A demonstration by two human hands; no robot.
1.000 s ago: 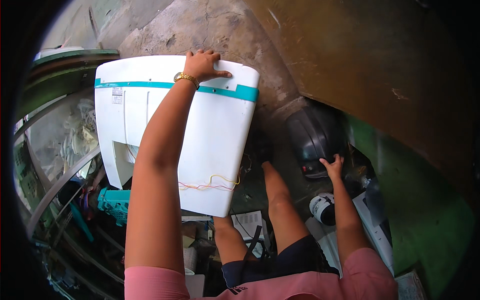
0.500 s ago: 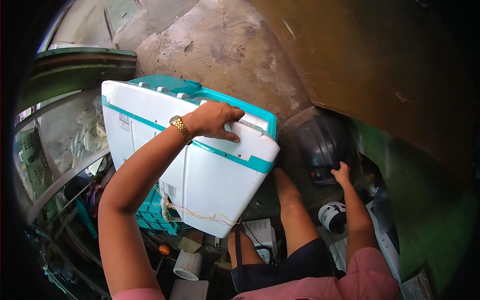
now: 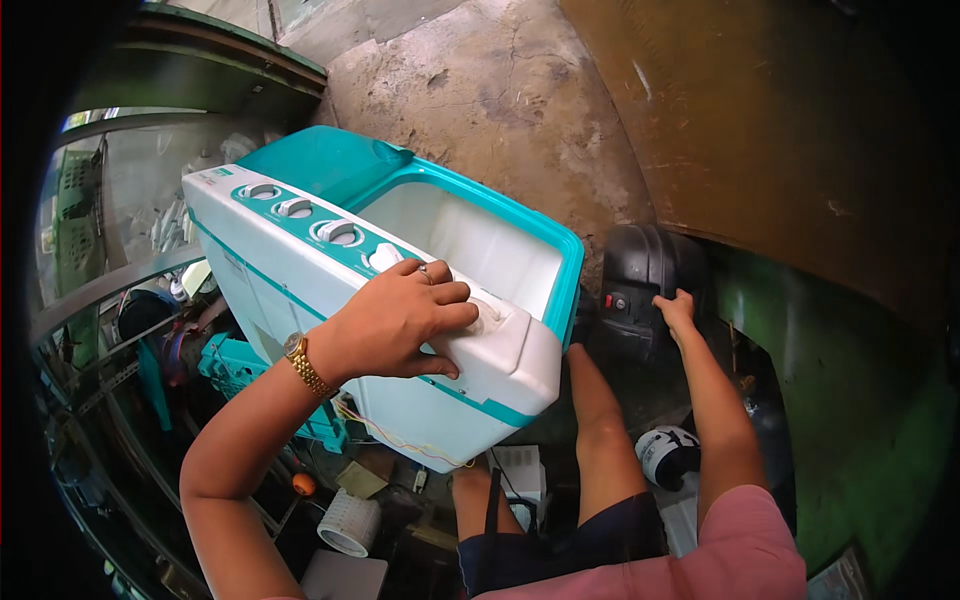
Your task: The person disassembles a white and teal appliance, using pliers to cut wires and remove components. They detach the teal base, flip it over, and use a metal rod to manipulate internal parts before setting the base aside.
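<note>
- Plainly, one white-and-teal washing machine (image 3: pixel 440 405) stands left of centre, just in front of the person's two legs (image 3: pixel 605 430).
- Four knobs (image 3: pixel 337 231) run in a row along its panel, the last just beside the left hand's fingers.
- One open tub (image 3: pixel 470 235) shows beyond the panel, with one teal cover (image 3: pixel 310 165) to its left.
- One left hand (image 3: pixel 400 315) grips the panel's near end: four fingers bent over the top, close together, thumb apart and lower against the back.
- One ring (image 3: pixel 425 272) and one gold watch (image 3: pixel 305 362) are worn on that side.
- One right hand (image 3: pixel 677 310) touches one black case (image 3: pixel 645 275) at right; I cannot tell whether its fingers pinch the edge.
- At least two thin wires (image 3: pixel 400 445) cross the machine's lower back.
- Around lie one black-and-white helmet (image 3: pixel 665 455), one white basket (image 3: pixel 350 522), one orange round object (image 3: pixel 304 484) and one teal plastic frame (image 3: pixel 240 362).
</note>
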